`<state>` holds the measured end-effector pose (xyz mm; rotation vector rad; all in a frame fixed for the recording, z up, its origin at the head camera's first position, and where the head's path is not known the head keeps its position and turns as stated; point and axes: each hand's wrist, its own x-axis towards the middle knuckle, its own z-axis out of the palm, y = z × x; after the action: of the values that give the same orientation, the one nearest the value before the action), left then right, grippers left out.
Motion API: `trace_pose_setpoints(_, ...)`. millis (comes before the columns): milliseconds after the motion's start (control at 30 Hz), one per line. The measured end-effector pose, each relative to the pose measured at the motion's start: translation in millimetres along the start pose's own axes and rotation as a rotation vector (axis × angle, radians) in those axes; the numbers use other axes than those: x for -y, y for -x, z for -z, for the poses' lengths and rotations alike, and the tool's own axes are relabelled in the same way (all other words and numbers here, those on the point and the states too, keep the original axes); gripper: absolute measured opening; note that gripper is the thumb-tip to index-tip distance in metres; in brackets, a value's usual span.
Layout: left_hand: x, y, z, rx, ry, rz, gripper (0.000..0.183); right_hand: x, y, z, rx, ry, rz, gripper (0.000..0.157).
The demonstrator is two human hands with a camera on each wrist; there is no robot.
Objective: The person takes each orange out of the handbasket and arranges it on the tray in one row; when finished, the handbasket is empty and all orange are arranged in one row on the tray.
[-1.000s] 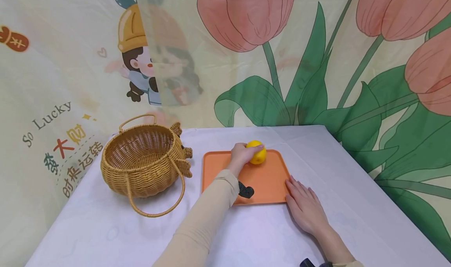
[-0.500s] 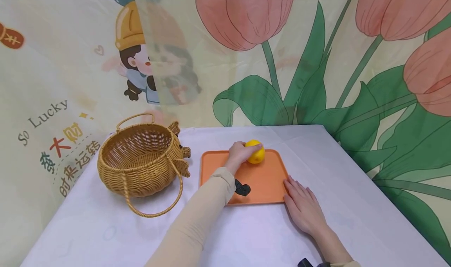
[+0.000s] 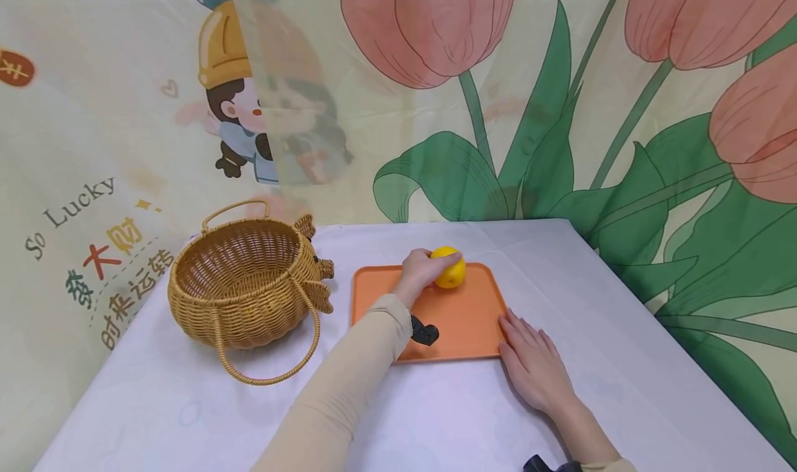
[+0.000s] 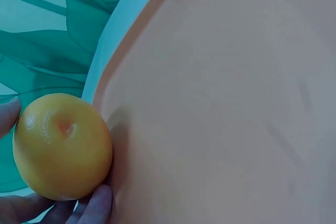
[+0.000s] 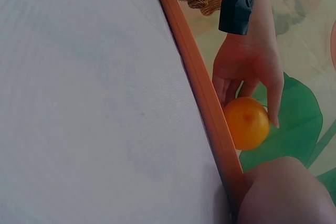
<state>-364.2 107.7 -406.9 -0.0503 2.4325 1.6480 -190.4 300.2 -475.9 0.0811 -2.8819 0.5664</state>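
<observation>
My left hand grips a round yellow citrus fruit between thumb and fingers, at the back part of the orange tray. In the left wrist view the fruit shows a small dimple, with the thumb on one side and fingertips below it. The right wrist view also shows this fruit under the left hand. My right hand rests at the tray's right edge, its fingers extended and holding nothing. Apart from the fruit, nothing is visible on the tray.
Left of the tray stands a wicker basket shaped like a pig, one handle drooping onto the white tablecloth. Its visible inside holds nothing. Behind the table hangs a printed curtain with tulips and a cartoon figure.
</observation>
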Motion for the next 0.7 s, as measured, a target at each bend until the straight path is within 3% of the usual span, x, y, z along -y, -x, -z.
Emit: trace_pose_setpoints(700, 0.7, 2.0, 1.9, 0.002, -0.011, -0.013, 0.076, 0.0, 0.3, 0.5, 0.0, 0.001, 0.005, 0.057)
